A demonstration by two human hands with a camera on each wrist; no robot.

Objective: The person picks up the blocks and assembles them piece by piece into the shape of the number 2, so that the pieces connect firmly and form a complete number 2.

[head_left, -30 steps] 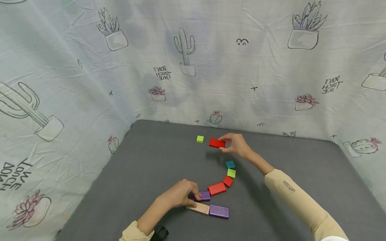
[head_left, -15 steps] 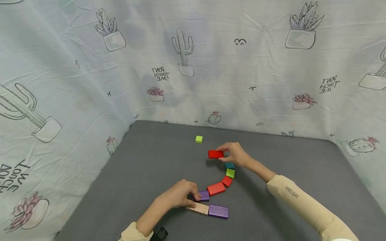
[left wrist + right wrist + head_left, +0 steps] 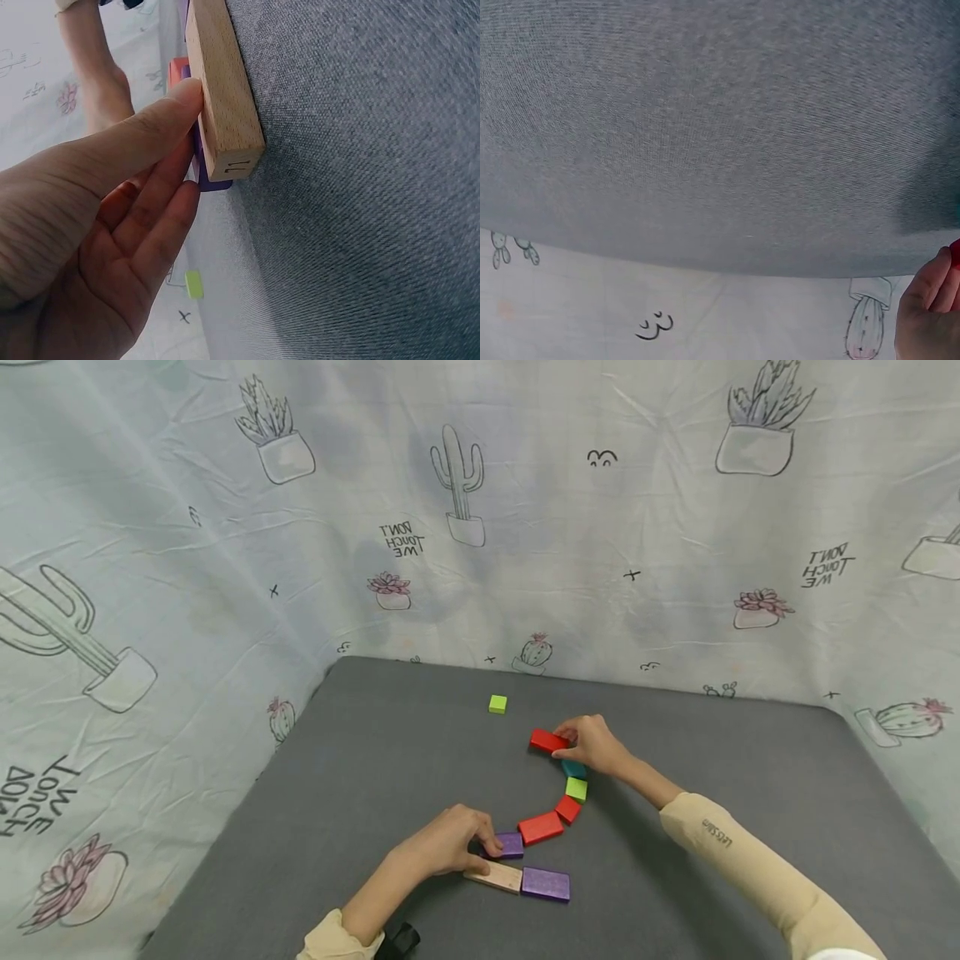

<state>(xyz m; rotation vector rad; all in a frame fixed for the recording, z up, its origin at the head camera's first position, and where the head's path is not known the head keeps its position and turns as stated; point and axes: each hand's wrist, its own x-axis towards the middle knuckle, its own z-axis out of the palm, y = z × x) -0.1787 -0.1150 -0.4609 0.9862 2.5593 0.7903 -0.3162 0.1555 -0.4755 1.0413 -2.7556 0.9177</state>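
My right hand (image 3: 597, 747) pinches a red block (image 3: 547, 741) by its right end, just beyond the teal block (image 3: 574, 769). In the right wrist view only a bit of the right hand (image 3: 932, 304) and a red corner show. Low in the head view, my left hand (image 3: 450, 842) has bent fingers and thumb about the left end of a purple block (image 3: 512, 844). Its thumb also touches the plain wooden block (image 3: 225, 90), whose end is marked "11". The fingers partly hide the purple block's left end.
A curve of blocks runs from the purple one through a larger red block (image 3: 541, 828), a small red block (image 3: 567, 809) and a lime block (image 3: 576, 789) to the teal. Another purple block (image 3: 546, 884) adjoins the wooden one. A lime cube (image 3: 497, 704) stands apart farther back.
My right hand has brought the red block nearer, toward the teal block, then slightly right, and turned it to a slant. The left hand stays in place.
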